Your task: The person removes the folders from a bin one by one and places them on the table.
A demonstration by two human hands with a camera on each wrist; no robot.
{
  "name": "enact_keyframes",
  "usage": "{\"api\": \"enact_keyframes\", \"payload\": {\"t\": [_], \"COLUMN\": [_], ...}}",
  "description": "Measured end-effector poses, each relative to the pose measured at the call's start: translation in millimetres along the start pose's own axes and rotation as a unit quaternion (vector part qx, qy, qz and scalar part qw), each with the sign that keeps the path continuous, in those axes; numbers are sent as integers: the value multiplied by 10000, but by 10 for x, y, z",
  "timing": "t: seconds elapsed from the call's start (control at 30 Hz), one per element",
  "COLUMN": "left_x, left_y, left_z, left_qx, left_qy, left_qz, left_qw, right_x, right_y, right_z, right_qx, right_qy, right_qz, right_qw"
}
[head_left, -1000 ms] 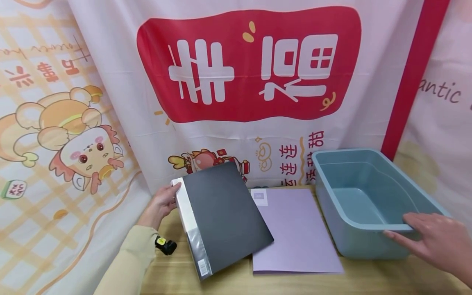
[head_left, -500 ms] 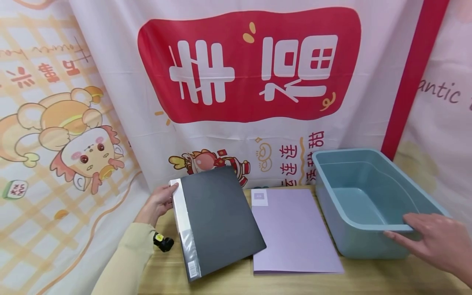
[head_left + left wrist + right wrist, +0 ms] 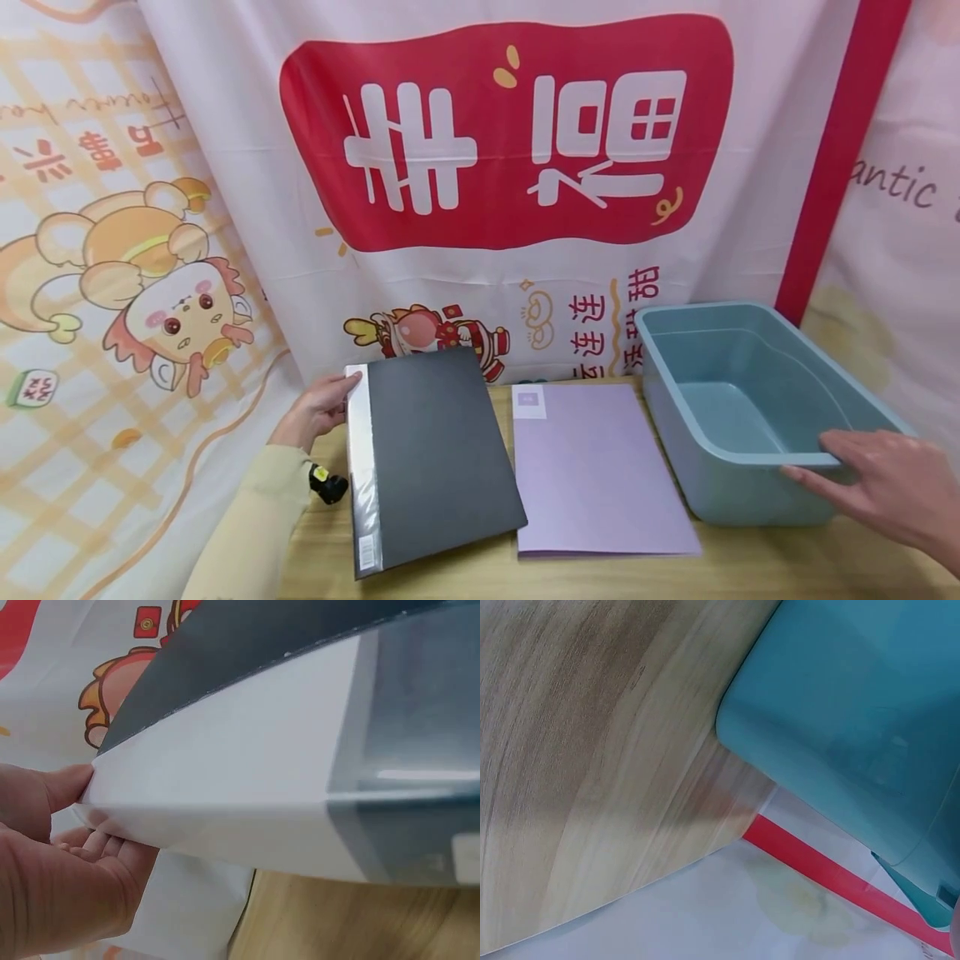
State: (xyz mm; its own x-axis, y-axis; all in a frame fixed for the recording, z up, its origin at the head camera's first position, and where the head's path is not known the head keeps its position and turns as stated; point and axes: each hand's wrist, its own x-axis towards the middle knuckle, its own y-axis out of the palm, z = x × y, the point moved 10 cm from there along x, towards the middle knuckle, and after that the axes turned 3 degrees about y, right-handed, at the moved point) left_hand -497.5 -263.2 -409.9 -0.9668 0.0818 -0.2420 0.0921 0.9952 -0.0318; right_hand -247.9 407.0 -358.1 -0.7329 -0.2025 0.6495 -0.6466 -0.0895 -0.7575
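Observation:
A black folder [image 3: 442, 458] with a clear-sleeved white spine tilts above the left part of the table. My left hand [image 3: 318, 408] pinches its upper spine corner, thumb on the front cover and fingers behind. Up close in the left wrist view, that hand [image 3: 82, 855] grips the white end of the spine [image 3: 225, 757]. At the right, my right hand [image 3: 892, 483] holds the near rim of a blue-green plastic bin [image 3: 678, 417], thumb outside and fingers over the edge. Between folder and bin lies a light purple folder [image 3: 600, 475] with a white label.
The wooden table [image 3: 607, 579] carries everything. A printed cloth [image 3: 510, 275] hangs behind it, with more cloth at both sides. A small black device [image 3: 327, 483] is at the left wrist. The right wrist view shows the bin's outer wall [image 3: 825, 712] and the table edge.
My left hand has shifted the black folder left and slightly down, turning it more upright. More of the purple folder shows now. The right hand and the bin have stayed put.

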Motion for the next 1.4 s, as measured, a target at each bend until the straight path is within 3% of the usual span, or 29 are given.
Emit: {"api": "enact_keyframes", "payload": {"t": [0.23, 0.47, 0.8, 1.0, 1.2, 1.3, 1.4], "left_x": [96, 159, 274, 361, 407, 468, 515], "left_y": [-29, -32, 91, 157, 227, 237, 265], "left_z": [72, 103, 151, 190, 172, 191, 240], "left_qx": [389, 489, 811, 1226, 1731, 1935, 2222], "left_qy": [-186, -254, -192, 37, 446, 677, 614], "left_qz": [-48, -58, -111, -360, -593, -522, -439], "left_qw": [9991, 9985, 9965, 9918, 9821, 9774, 9721], "right_x": [-35, -6, 20, 16, -2, -7, -9], "right_y": [-30, -47, -40, -15, -25, -24, -20], "right_z": [-29, -20, 4, -6, -6, 11, 17], "right_qx": [55, -14, -72, -97, -36, -19, -7], "right_qy": [0, -62, -107, -99, -136, -164, -161], "right_qz": [-120, -135, -65, 4, -85, -112, -89], "right_qw": [9999, 9999, 9999, 9999, 9999, 9998, 9998]}}
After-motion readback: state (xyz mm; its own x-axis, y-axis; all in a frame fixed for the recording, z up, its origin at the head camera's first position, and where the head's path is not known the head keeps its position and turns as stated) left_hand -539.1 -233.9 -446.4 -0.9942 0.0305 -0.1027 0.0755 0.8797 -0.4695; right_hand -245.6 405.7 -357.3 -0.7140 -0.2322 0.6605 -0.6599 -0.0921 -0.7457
